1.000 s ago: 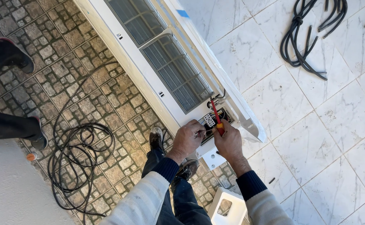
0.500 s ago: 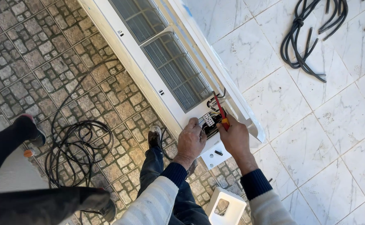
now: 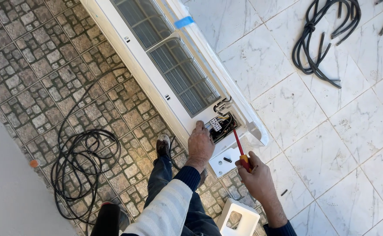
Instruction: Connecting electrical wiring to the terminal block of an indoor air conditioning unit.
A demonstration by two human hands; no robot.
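A long white air-conditioner unit lies across the floor with its grille facing up. At its near end an opened compartment shows a terminal block with wires. My left hand rests on the unit's edge, fingertips touching the terminal block. My right hand grips a screwdriver with a red shaft and a red and yellow handle; its tip points up into the wiring compartment. A small white cover plate with a dark screw on it lies just below the compartment, between my hands.
A coil of black cable lies on the patterned stone tiles at left. Another black cable bundle lies on the white marble tiles at upper right. A white plastic stool stands by my legs. A dark shoe shows at the bottom.
My right hand has drawn back down and right with the screwdriver, away from the terminal block. Another person's leg and shoe at left have left the view. My left hand stays at the terminals.
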